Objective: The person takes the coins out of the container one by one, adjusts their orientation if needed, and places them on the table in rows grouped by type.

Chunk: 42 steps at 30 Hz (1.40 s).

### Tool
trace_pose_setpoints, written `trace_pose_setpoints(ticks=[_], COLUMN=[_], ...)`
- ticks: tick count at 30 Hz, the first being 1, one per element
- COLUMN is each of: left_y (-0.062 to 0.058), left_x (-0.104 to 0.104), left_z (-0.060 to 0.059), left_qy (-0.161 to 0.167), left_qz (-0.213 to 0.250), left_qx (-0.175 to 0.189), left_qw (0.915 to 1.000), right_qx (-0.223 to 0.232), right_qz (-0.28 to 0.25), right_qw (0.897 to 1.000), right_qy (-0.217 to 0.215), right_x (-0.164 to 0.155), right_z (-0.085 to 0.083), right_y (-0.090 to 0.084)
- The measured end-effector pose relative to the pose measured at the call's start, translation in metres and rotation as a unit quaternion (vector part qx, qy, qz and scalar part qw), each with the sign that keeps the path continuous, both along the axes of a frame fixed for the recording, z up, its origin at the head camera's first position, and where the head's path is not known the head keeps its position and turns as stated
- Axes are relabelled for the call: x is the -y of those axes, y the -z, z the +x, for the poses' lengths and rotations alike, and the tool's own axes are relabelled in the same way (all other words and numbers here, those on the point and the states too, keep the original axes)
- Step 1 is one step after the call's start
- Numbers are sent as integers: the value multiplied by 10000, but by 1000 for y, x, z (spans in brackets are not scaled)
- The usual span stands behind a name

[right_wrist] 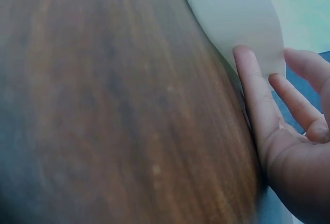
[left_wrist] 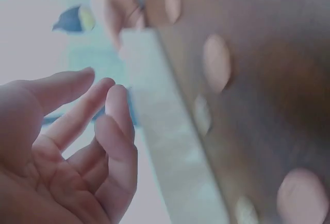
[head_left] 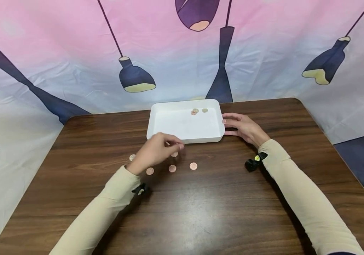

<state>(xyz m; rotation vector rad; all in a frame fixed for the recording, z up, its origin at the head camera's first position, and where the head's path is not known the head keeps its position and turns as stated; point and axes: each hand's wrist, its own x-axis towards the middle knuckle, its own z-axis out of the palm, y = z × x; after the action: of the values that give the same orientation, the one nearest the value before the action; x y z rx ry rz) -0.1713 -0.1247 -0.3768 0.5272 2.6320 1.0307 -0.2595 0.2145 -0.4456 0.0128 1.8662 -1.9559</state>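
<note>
Dark wood-grain surface (head_left: 201, 205), lamp-print cloth (head_left: 73, 53) hanging behind it. White tray (head_left: 182, 124) sits at the far edge, three coins (head_left: 197, 111) inside. Left hand (head_left: 156, 151) hovers over loose coins (head_left: 193, 166), fingers (left_wrist: 116, 116) loosely curled, holding nothing. Right hand (head_left: 243, 128) touches the tray's side, fingers (right_wrist: 255, 90) straight.

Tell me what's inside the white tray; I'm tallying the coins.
Three coins lie near the far wall of the white tray. The left hand covers a bit of the near rim; the inner foot of the near wall is out of sight.
</note>
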Motion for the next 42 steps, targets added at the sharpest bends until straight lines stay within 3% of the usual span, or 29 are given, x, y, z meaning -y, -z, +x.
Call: trace_pose_setpoints(ticks=[6, 10, 14, 19, 23, 26, 31, 42], left_y=[-16, -19, -11, 8, 23, 30, 33, 35], left_x=[30, 49, 63, 73, 79, 81, 82, 86], left_z=[-24, -40, -53, -65, -69, -69, -67, -67], left_qy=[-479, -773, -1248, -1745, -1906, -1946, -1990, -1881], left_qz=[384, 395, 586, 1038, 1386, 1586, 1821, 2019], left_qx=[117, -54, -80, 554, 1325, 1663, 1722, 1667], left_qw=[9980, 9962, 9904, 9776, 9628, 9536, 9474, 9466], right_qx=[64, 45, 50, 54, 51, 71, 16, -76], right_qz=[6, 35, 57, 51, 59, 86, 115, 158], right_qw=[10000, 10000, 9999, 9999, 9999, 9999, 9999, 9997], right_qy=[50, 22, 87, 135, 94, 76, 114, 142], right_x=[-4, -6, -8, -8, -6, -5, -3, 3], right_z=[1, 0, 0, 2, 4, 5, 4, 4], right_y=[-1, -1, -1, 3, 5, 6, 3, -1])
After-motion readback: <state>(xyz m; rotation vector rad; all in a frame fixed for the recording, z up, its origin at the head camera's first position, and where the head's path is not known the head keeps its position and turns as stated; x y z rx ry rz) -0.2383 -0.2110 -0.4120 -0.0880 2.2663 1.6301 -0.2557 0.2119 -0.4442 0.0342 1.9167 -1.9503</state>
